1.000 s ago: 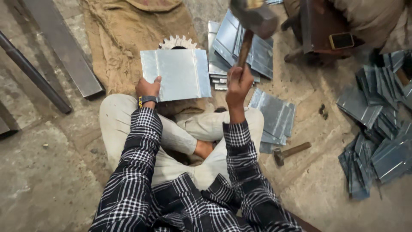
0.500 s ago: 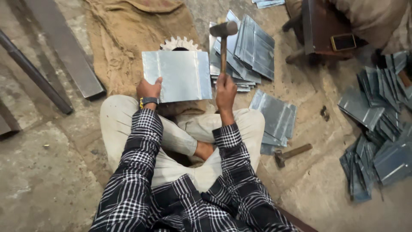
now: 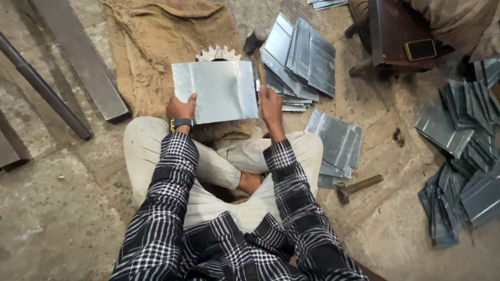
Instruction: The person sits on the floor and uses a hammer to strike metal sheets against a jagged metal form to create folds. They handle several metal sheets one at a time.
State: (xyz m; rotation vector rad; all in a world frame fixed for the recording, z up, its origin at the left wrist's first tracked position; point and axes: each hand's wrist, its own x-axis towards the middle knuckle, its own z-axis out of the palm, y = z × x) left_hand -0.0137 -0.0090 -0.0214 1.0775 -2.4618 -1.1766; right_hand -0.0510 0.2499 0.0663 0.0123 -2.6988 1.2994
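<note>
A: What is the person doing?

B: The person is sitting cross-legged on the floor. The left hand [image 3: 180, 108] is pinching the near left corner of 1 shiny metal sheet [image 3: 215, 91]. The sheet is lying flat over a toothed metal wheel [image 3: 217, 52], just in front of the knees.

A: And the other hand?

B: The right hand [image 3: 271, 104] is wrapped tight around the handle of a hammer [image 3: 256, 52]. The hammer head is sitting low, right by the far right edge of the sheet. I cannot tell if it is touching.

A: How much is done?

B: I think a lot is done and a lot is left. 1 stack of sheets [image 3: 302, 57] is lying far right of the hammer, and a smaller pile [image 3: 333, 143] is lying by the right knee. More sheets [image 3: 463, 156] are heaped at the far right. I cannot tell which piles are finished.

A: Anything else?

B: 1 spare hammer [image 3: 357, 186] is lying on the floor near the small pile.
</note>
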